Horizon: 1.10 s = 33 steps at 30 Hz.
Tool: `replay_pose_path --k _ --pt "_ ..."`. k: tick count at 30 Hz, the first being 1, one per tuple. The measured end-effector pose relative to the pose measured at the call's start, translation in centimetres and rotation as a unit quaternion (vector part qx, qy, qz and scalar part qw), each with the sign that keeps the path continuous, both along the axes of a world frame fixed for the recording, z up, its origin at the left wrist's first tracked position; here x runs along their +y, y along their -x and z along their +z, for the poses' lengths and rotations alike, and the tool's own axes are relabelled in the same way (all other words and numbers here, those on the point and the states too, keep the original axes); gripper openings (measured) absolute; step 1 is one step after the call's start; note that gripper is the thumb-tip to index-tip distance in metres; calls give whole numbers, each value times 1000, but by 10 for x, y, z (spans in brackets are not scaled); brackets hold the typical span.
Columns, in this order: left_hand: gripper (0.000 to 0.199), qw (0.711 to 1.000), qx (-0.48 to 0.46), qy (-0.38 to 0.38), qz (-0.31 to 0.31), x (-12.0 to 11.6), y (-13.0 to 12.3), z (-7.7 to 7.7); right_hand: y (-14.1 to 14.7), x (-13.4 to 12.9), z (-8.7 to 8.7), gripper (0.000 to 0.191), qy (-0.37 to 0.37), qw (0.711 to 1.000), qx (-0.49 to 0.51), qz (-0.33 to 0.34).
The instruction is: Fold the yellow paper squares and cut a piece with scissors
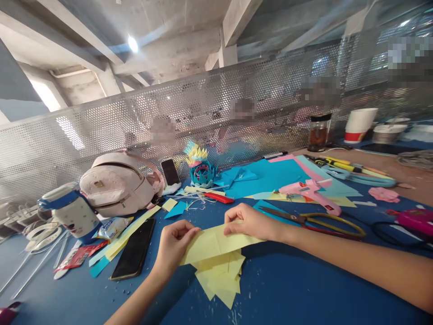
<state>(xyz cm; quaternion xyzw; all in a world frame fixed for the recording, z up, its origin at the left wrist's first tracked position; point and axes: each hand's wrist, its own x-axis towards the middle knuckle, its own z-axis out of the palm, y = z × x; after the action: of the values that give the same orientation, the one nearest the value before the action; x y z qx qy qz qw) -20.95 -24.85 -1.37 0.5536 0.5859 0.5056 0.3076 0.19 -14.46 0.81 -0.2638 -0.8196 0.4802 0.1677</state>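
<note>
A creased strip of yellow paper stretches between my two hands above the blue tabletop. My left hand pinches its left part between thumb and curled fingers. Further right, my right hand grips the strip's upper edge, thumb in front. Below the strip lies a loose pile of yellow paper pieces, partly covered by it. Just beyond my right hand are scissors with yellow and red handles. To the left of my left hand lies a dark phone.
A pink glue gun, blue paper sheets and a red cutter lie farther back. A folded-paper ornament stands near the perforated metal screen. At left are a pink backpack and a blue-and-white bottle.
</note>
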Motion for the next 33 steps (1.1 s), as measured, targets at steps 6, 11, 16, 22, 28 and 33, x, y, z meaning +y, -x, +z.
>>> replay_pose_path --k 6,11,16,22,28,33 --pt "29 1000 -16 -7 7 -1 -4 3 0 -1 2 39 3 1000 15 -4" --pt "26 1000 -12 -13 18 -2 -5 6 1 -2 2 39 1 1000 19 -2" --pt "27 1000 -9 -13 25 -1 -5 5 1 -1 2 39 -3 1000 18 -4" --pt "28 999 -3 -21 29 -3 -5 6 0 -2 3 40 2 1000 21 0" --pt "29 999 -9 -23 31 -3 -7 7 1 -3 4 42 15 1000 22 -7" --pt "29 999 -5 -27 31 -2 -6 5 1 -4 5 42 24 999 26 -4"
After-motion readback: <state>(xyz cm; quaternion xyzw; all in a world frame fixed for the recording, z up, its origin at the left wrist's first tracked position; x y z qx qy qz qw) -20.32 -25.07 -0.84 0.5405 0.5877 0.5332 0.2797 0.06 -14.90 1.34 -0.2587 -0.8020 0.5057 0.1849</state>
